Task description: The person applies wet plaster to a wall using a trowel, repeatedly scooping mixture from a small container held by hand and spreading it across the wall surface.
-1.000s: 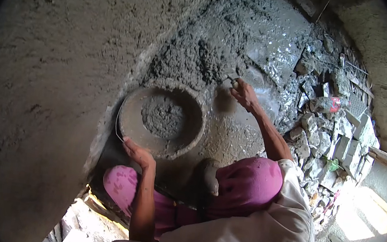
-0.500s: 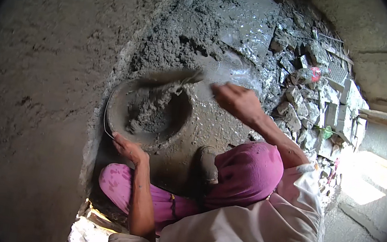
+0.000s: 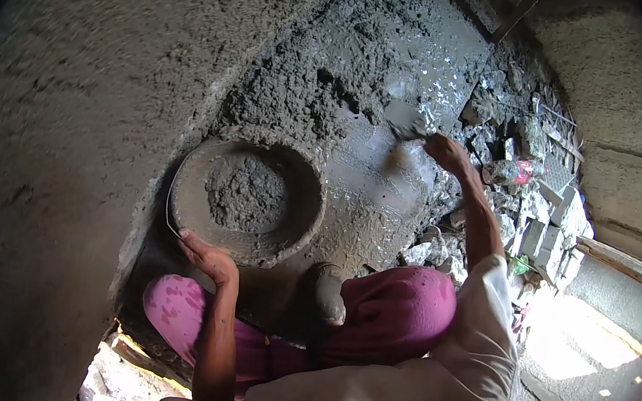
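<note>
A round, mortar-caked pan (image 3: 304, 222) stands on the wet floor, with grey wet mortar (image 3: 246, 194) in its middle. My left hand (image 3: 206, 256) is closed on the pan's near left rim, beside a thin wire handle (image 3: 170, 196). To the right of the pan and farther off, my right hand (image 3: 445, 152) is wrapped round the handle of a trowel (image 3: 405, 117). Its blade points left, low over the smeared floor, by the edge of a large mortar heap (image 3: 294, 89). Some mortar clings to the blade near the handle.
A rough plastered wall (image 3: 98, 125) rises close on the left. Broken bricks and rubble (image 3: 550, 229) lie at right, with a plastic bottle (image 3: 513, 173) among them. My shoe (image 3: 328, 293) is just below the pan. A wooden plank (image 3: 622, 266) lies beyond the rubble.
My right hand has swung the trowel from over the pan to the right and away, near the mortar heap. The mortar in the pan now lies in a rounder mound. My left hand stays on the rim.
</note>
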Available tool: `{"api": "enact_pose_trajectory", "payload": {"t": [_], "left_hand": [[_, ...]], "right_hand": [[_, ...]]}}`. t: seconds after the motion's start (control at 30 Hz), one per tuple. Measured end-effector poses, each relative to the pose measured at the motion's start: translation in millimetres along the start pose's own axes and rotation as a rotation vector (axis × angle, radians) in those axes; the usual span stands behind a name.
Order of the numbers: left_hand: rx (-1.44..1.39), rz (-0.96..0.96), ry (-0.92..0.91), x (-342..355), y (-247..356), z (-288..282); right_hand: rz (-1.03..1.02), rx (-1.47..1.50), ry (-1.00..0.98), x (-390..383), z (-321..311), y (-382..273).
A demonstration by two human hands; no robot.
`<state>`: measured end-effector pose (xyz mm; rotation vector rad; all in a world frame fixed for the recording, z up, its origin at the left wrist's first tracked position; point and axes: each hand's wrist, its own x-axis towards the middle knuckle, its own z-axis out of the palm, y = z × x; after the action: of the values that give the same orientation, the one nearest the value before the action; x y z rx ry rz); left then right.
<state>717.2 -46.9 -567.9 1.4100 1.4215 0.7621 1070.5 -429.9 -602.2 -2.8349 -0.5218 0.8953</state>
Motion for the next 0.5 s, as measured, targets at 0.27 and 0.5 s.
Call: {"api": "enact_pose_trajectory", "payload": {"t": [0.27, 0.5], "left_hand": [[-0.005, 0.048, 0.039, -5, -11, 12], [-0.023, 0.02, -0.077, -3, -6, 8]], "right_hand": [[0.011, 0.224, 0.234, 52, 59, -62], [-0.099, 0.509, 0.353, 33, 79, -94]]}}
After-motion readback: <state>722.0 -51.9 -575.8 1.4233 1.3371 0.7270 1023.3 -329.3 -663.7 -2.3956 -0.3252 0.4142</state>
